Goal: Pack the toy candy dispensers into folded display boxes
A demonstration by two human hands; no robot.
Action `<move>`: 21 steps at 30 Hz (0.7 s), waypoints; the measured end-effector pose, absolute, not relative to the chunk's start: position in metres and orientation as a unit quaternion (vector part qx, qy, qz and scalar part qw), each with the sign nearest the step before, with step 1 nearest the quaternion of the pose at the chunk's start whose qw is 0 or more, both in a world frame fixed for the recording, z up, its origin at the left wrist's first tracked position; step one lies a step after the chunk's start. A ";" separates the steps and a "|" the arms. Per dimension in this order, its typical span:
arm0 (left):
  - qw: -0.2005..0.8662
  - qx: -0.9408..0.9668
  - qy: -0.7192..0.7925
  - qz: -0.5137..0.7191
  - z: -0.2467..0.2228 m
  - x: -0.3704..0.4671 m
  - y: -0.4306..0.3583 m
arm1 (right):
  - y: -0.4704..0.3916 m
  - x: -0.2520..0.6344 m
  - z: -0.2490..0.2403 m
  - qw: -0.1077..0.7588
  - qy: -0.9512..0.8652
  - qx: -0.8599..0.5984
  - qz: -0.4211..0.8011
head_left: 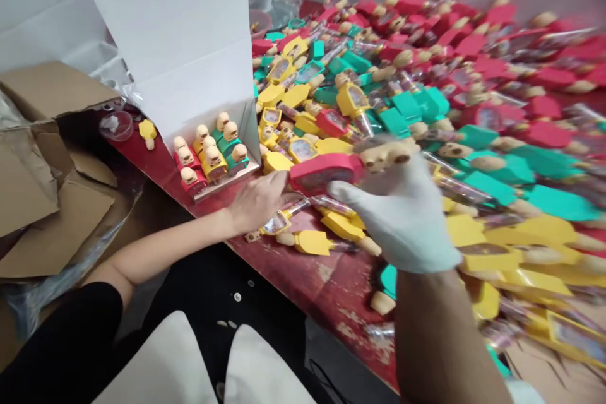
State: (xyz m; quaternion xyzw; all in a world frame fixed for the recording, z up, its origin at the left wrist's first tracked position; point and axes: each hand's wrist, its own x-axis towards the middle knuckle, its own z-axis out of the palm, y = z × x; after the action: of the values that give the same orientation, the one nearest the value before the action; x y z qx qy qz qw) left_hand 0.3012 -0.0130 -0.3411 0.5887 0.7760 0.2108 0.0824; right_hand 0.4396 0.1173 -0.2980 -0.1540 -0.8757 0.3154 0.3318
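My gloved right hand (402, 214) is closed around a red toy (324, 175) with a tan animal head, held sideways above the table. Curled at the toy's left end are the fingers of my bare left hand (258, 202); the part inside them is hidden. Just below lie yellow toys (312, 243) with clear tube handles. Left of my hands stands a white box (218, 186), its tall lid raised. Inside it, tan-headed toys stand upright in red, yellow and green rows.
A large pile of red, green and yellow toys (407, 107) covers the red table (326, 284). A single yellow toy (147, 131) and a clear round dish (116, 125) sit left of the box. Opened brown cartons (52, 221) stand at far left.
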 end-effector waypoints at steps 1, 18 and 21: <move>0.075 0.583 0.775 0.231 -0.351 0.300 -0.013 | 0.120 0.438 -0.305 0.307 -0.854 -0.158 0.390; 0.047 0.633 0.764 0.118 -0.446 0.291 -0.084 | 0.109 0.353 -0.335 0.218 -0.938 -0.104 0.250; 0.056 0.632 0.763 0.123 -0.447 0.292 -0.090 | 0.106 0.350 -0.322 0.169 -0.957 -0.101 0.215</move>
State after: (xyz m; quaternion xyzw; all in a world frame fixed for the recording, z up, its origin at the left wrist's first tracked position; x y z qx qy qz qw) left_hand 0.2923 -0.0902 -0.4465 0.6316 0.7634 0.1228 0.0559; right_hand 0.3496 0.1060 -0.3224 -0.1009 -0.9566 0.2151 0.1687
